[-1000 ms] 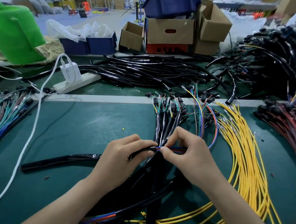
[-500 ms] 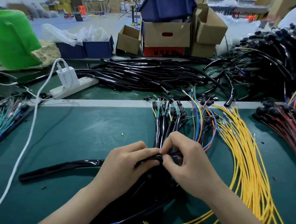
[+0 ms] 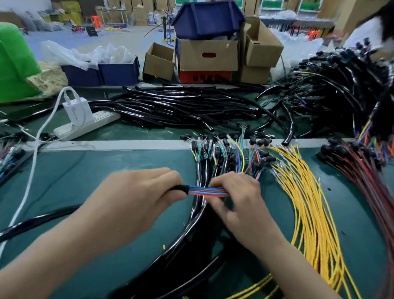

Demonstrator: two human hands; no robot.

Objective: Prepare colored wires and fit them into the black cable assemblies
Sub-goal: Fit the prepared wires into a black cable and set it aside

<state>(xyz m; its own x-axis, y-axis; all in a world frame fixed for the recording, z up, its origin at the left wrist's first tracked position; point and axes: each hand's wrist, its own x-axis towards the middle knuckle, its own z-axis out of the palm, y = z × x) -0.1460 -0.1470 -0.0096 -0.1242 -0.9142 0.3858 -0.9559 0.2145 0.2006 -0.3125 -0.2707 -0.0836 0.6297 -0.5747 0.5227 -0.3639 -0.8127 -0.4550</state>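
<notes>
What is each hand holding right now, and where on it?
Left hand grips the black sleeve at its end; right hand pinches the colored wires just outside it.

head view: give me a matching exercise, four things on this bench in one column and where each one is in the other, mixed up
Things
1. yellow wires
2. white charger
3. dark blue bin
4. coloured wire bundle

Places
a. on top of a cardboard box
b. coming out of the black sleeve gripped by the left hand, pinched by the right hand
c. plugged into the power strip
d. spread on the green mat, to the right of the right hand

Pairs: 1-d, 2-c, 3-a, 4-b
</notes>
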